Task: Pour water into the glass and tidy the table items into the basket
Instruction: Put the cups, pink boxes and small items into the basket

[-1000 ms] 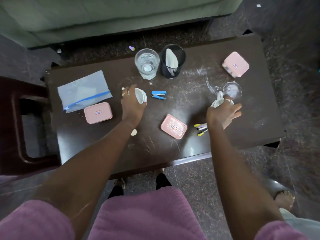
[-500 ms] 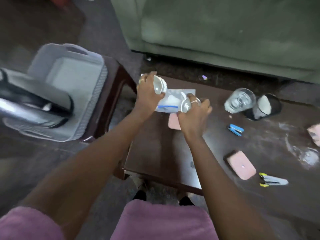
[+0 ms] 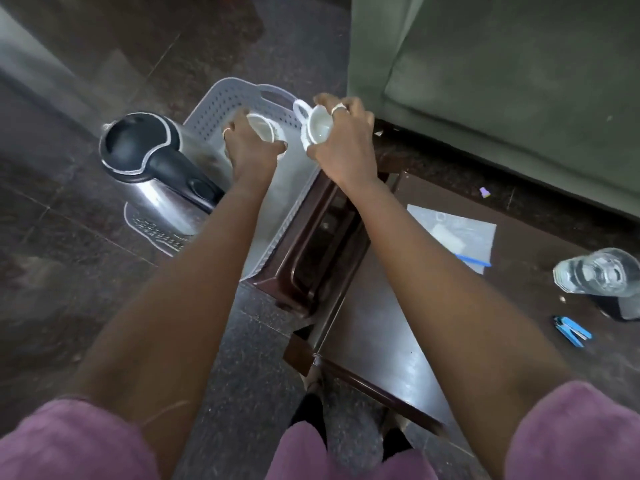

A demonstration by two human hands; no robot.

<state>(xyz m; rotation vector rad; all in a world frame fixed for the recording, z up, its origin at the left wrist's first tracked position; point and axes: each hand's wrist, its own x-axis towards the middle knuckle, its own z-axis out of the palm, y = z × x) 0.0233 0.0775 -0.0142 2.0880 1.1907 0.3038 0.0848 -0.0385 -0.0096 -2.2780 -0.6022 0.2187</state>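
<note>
Your left hand [image 3: 249, 150] curls its fingers [image 3: 281, 145] round one little white cup [image 3: 261, 128]. Your right hand [image 3: 344, 147] pinches a second white cup [image 3: 318, 128]. That makes two cups, both held up over the one grey basket [image 3: 221, 98]. A moment ago they were over the tabletop [image 3: 381, 341]. One glass [image 3: 599, 275] of water stands there.

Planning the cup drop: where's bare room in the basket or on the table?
Basket floor is bare below the left hand and right hand, between the kettle and its right wall. The table is bare from the zip bag to its near edge. Crowded: the table's right end, with glass and stapler.
</note>
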